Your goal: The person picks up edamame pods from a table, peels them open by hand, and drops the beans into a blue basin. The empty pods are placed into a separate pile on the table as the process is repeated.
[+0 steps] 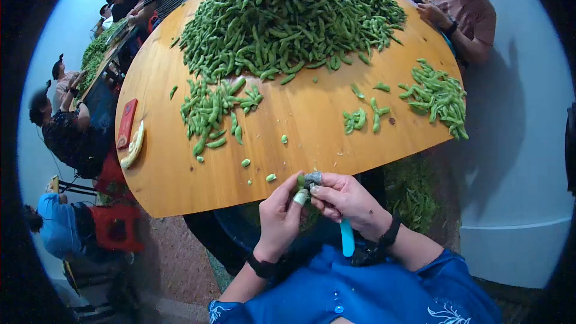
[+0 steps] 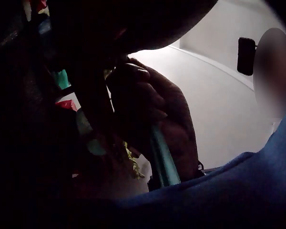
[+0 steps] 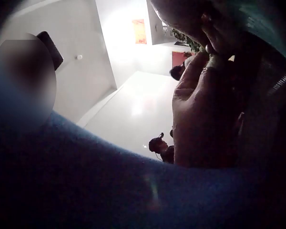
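Both hands meet just off the near edge of the wooden table (image 1: pixel 324 144) in the head view. My left hand (image 1: pixel 279 209) pinches a green soybean pod (image 1: pixel 301 180) between thumb and finger; a pale wrap covers that thumb. Opposite it, my right hand (image 1: pixel 357 203) grips a tool with a turquoise handle (image 1: pixel 347 239), its fingertips right at the pod. Grey wrapping covers a right fingertip, and the tool's working end is hidden among the fingers. In the dark left wrist view, the handle (image 2: pixel 164 157) sticks out below the right hand.
A big mound of pods (image 1: pixel 264 30) fills the table's far side. Smaller piles lie left (image 1: pixel 207 111) and right (image 1: pixel 437 97), with shelled beans (image 1: pixel 246 162) nearer. A red flat case (image 1: pixel 126 123) sits at the left edge. Several people work around; green husks (image 1: pixel 414 198) cover the floor.
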{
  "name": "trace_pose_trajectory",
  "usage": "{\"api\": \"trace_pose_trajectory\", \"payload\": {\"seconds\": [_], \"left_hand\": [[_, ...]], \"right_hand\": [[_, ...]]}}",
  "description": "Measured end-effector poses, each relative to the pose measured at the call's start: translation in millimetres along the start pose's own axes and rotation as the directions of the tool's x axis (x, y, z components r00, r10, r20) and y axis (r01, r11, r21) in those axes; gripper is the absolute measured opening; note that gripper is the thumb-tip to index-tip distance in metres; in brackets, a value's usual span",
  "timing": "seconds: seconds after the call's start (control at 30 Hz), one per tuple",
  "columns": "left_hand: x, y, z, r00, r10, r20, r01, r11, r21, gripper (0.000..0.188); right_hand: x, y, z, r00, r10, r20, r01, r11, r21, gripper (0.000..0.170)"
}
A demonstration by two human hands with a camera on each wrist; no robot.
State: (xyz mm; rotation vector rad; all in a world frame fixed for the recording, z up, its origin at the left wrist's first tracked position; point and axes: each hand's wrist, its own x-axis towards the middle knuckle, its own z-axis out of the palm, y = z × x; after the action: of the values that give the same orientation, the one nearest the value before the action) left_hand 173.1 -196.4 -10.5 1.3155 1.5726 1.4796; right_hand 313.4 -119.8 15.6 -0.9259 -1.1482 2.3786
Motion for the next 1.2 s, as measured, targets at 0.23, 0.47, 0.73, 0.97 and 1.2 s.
{"api": "trace_pose_trajectory", "payload": {"seconds": [0.23, 0.47, 0.73, 0.97, 1.2], "left_hand": [[0.9, -6.0, -11.6, 0.953, -0.252, 0.168, 0.296, 0.891, -0.344, 0.032], [10.5, -0.8, -13.6, 0.881, -0.335, 0.334, 0.468, 0.514, -0.719, 0.034], [8.3, 1.6, -4.7, 0.933, -0.302, 0.197, 0.36, 0.806, -0.471, 0.029], [5.8, 7.4, -2.9, 0.989, -0.146, -0.018, 0.131, 0.928, -0.348, 0.026], [5.8, 8.7, 8.7, 0.981, -0.163, -0.106, 0.103, 0.898, -0.428, 0.027]], "right_hand": [[0.7, -12.9, -7.3, 0.988, 0.129, 0.081, -0.131, 0.991, 0.03, 0.018], [3.8, -21.6, -5.0, 0.996, 0.076, 0.041, -0.067, 0.979, -0.193, 0.018], [2.2, -9.6, 10.9, 0.995, -0.097, 0.008, 0.095, 0.949, -0.301, 0.017], [-1.0, -2.7, 21.0, 0.884, -0.467, 0.0, 0.382, 0.723, -0.575, 0.02], [6.4, 13.8, 24.2, 0.787, -0.617, 0.018, 0.46, 0.566, -0.685, 0.016]]}}
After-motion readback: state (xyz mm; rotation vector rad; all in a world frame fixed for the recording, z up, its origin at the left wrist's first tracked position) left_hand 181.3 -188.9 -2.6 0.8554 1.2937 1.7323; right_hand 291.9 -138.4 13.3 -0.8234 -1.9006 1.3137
